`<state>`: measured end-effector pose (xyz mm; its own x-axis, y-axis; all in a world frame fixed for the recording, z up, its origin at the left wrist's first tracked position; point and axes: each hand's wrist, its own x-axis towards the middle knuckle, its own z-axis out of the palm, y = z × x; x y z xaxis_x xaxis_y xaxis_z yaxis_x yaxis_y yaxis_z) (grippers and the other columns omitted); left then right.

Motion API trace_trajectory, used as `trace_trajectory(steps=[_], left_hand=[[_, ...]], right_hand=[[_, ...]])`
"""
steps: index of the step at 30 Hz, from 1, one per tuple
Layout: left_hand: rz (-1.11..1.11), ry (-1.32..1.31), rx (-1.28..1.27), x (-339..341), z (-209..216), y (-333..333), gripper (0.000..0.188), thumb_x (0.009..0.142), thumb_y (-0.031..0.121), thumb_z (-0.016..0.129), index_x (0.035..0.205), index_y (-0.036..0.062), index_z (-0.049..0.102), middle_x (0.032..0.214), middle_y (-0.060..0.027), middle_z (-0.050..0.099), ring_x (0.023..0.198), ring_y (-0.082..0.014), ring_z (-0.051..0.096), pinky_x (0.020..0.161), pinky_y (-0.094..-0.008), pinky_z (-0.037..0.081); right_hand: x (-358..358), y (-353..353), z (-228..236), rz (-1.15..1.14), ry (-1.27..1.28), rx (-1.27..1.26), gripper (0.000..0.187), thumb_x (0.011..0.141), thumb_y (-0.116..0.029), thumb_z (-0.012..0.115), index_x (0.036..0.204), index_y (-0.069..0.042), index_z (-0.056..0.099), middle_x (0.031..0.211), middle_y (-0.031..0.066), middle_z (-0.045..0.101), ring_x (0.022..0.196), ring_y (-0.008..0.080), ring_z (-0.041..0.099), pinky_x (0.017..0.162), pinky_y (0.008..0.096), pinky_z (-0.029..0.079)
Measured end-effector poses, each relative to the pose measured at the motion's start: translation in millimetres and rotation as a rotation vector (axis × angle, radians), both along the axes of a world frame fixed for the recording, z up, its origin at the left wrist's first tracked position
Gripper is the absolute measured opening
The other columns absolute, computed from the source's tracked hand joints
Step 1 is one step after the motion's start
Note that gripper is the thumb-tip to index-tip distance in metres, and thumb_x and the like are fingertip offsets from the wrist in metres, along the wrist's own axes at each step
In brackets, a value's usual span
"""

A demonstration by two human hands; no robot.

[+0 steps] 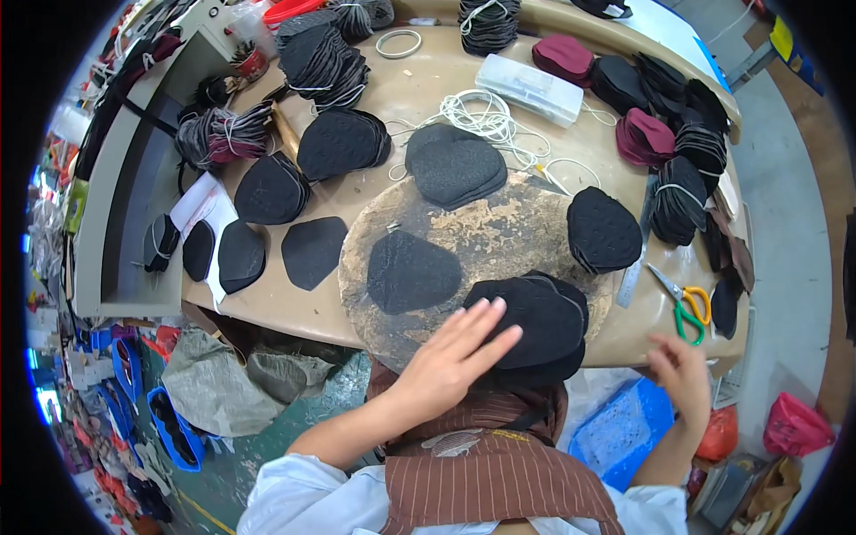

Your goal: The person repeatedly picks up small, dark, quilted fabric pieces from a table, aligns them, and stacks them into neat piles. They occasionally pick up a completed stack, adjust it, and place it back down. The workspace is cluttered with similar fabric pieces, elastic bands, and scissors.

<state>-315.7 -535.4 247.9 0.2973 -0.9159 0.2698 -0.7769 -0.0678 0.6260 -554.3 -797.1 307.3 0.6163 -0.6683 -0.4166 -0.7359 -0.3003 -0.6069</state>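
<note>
My left hand point(452, 361) lies with its fingers stretched out and spread, fingertips on the left side of a stack of black fabric pieces point(535, 321). This stack sits at the near right edge of a round, worn wooden block point(499, 236). My right hand point(682, 379) is raised off the table's near edge, close to scissors point(687, 303) with one orange and one green handle. Its fingers are loosely bent and apart, with nothing visible in them. A flat dark piece point(413, 272), a dark grey stack point(456, 165) and another black stack point(604, 230) lie on the block.
A metal ruler point(635, 267) lies right of the block. Coiled white cord point(477, 116) and a clear plastic box point(529, 89) are behind it. Tied bundles of black pieces point(678, 201) line the right side; more stacks point(272, 187) stand left. A blue bin point(621, 428) is below the table edge.
</note>
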Motion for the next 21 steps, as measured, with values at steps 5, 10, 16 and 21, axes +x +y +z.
trace_trajectory(steps=[5,10,16,21], left_hand=[[0.228,-0.181,0.092,50,3,29,0.047,0.076,0.004,0.066,0.122,0.0086,0.06,0.135,-0.0152,0.051,0.125,-0.0335,0.048,0.104,-0.0471,0.037],[0.322,-0.17,0.09,55,-20,33,0.036,0.079,0.007,0.067,0.115,0.0053,0.064,0.129,-0.0157,0.056,0.122,-0.0339,0.051,0.104,-0.0474,0.038],[0.329,-0.063,0.158,25,-16,12,0.052,0.079,0.012,0.07,0.128,0.0027,0.053,0.141,-0.0242,0.04,0.13,-0.0412,0.04,0.105,-0.0529,0.033],[0.292,0.026,0.147,24,-12,34,0.061,0.079,0.019,0.072,0.134,0.0046,0.048,0.145,-0.0326,0.026,0.133,-0.049,0.031,0.104,-0.0597,0.028]], right_hand=[[65,-30,-4,0.111,-0.384,-0.261,0.024,0.081,-0.004,0.067,0.104,0.001,0.065,0.085,0.0081,0.064,0.072,0.0128,0.059,0.067,0.0266,0.047],[143,-39,-18,0.258,-0.337,-0.545,0.04,0.077,-0.01,0.073,0.114,0.001,0.06,0.097,0.0133,0.059,0.087,0.0229,0.058,0.078,0.0326,0.047],[152,-48,-20,0.274,-0.11,-0.536,0.052,0.075,-0.013,0.076,0.12,0.002,0.055,0.101,0.0154,0.055,0.095,0.0283,0.056,0.085,0.0353,0.045],[157,-30,-15,0.287,-0.169,-0.792,0.04,0.074,-0.01,0.075,0.106,0.003,0.056,0.098,0.0151,0.056,0.087,0.0294,0.055,0.078,0.0346,0.045]])
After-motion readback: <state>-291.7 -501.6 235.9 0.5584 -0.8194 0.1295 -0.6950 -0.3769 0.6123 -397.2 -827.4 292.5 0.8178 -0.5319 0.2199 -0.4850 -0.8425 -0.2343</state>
